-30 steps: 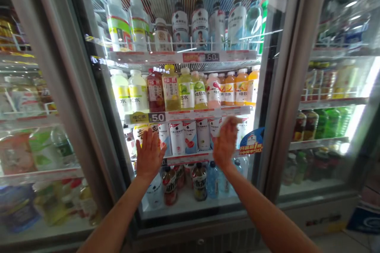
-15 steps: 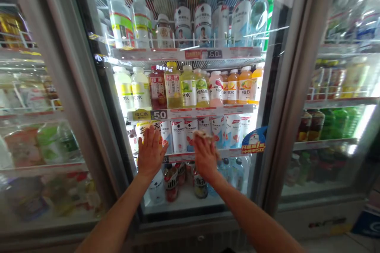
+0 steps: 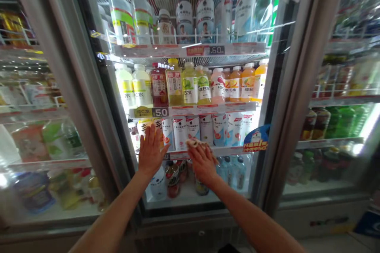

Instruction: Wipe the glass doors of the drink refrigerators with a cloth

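A glass fridge door [image 3: 190, 201] fills the middle of my view, with lit shelves of drinks behind it. My left hand [image 3: 150, 152] lies flat against the glass on the left, fingers stretched and holding nothing. To its right, my right hand [image 3: 203, 162] presses a crumpled, light brownish cloth [image 3: 194, 142] to the pane. Most of the cloth is hidden under the palm and fingers. Behind both hands stands a row of white bottles [image 3: 179, 132] with dark and red print.
A round-topped blue sticker [image 3: 257, 138] is on the door at the right. Metal door frames [image 3: 305, 79] run down either side. Juice bottles [image 3: 190, 85] line the middle shelf above a 5.0 price tag [image 3: 160, 112]. More stocked fridges stand left and right.
My right hand has shifted slightly left and a little down with the cloth. My left hand stays nearly in place on the glass. The view has moved slightly.
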A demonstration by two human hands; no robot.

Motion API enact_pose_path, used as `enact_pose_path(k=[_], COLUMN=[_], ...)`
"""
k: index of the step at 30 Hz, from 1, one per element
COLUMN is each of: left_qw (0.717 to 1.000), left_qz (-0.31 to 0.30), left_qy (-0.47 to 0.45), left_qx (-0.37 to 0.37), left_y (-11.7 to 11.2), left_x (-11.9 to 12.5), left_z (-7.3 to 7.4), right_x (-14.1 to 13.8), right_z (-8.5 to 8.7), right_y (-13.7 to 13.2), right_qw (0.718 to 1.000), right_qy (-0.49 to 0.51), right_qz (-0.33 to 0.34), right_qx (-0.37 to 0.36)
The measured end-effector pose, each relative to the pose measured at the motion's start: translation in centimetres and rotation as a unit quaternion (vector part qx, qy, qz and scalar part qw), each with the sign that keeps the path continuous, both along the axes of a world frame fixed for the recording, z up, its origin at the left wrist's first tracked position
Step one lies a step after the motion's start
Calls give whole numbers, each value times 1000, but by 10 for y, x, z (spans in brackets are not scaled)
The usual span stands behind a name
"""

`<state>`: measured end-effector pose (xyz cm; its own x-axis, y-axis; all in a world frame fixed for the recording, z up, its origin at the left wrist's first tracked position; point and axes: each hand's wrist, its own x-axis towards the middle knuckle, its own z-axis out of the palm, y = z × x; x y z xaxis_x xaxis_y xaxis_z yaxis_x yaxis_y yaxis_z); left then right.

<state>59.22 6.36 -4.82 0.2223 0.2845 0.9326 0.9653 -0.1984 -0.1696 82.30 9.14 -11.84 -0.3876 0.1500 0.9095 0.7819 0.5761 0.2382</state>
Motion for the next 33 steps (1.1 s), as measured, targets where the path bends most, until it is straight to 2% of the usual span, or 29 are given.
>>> enact_pose_path(k=[2, 3, 5, 6, 8, 9, 10, 12, 14, 15, 16, 18, 21, 23, 25, 27, 29, 30, 32, 33], left_qw=[1000, 1000, 1000, 1000, 999, 999, 1000, 1000, 1000, 1000, 1000, 999, 999, 999, 999, 997, 988, 978, 942, 913], left_qz=[-6, -8, -6, -2, 7, 9, 10, 7, 7, 10, 14, 24, 27, 20, 6, -17, -43, -63, -129, -197], left_qy=[10, 12, 8, 4, -4, -5, -3, 4, 15, 19, 22, 20, 7, -2, -14, -44, -118, -170, -274, -297], left_qx=[-5, -9, -18, -23, -32, -32, -30, -20, -12, -11, -13, -24, -39, -37, -41, -61, -86, -100, -146, -196], left_y=[-2, -3, -3, -2, -1, -1, -1, -2, -3, -4, -5, -6, -5, -3, -1, -5, -19, -31, -65, -85], left_x=[-5, -7, -10, -9, -8, -8, -7, -7, -8, -9, -8, -7, -6, -6, -7, -3, 9, 19, 44, 58], left_z=[-2, -3, -8, -10, -14, -14, -14, -13, -11, -10, -10, -9, -12, -15, -15, -10, 3, 12, 30, 38], right_x=[5, 17, 48, 60, 63, 54, 39, 5, -14, -12, -3, 32, 75, 75, 58, 43, 44, 51, 71, 80], right_z=[2, 8, 28, 39, 51, 51, 46, 32, 20, 18, 20, 32, 54, 56, 48, 39, 38, 41, 51, 57], right_y=[1, 4, 12, 15, 16, 13, 9, 0, -5, -4, -2, 7, 19, 17, 9, 2, 3, 5, 13, 16], right_qw=[998, 999, 993, 982, 960, 962, 974, 997, 996, 993, 994, 997, 968, 957, 977, 994, 997, 996, 985, 975], right_qy=[-51, -30, 85, 156, 244, 241, 202, 53, -78, -103, -94, 8, 213, 255, 185, 72, 18, 36, 131, 181], right_qz=[22, 9, -49, -80, -111, -105, -87, -26, 28, 37, 31, -17, -88, -97, -78, -50, -40, -48, -78, -90], right_qx=[12, 28, 64, 77, 79, 72, 60, 41, 38, 43, 50, 68, 94, 94, 76, 62, 65, 72, 87, 93])
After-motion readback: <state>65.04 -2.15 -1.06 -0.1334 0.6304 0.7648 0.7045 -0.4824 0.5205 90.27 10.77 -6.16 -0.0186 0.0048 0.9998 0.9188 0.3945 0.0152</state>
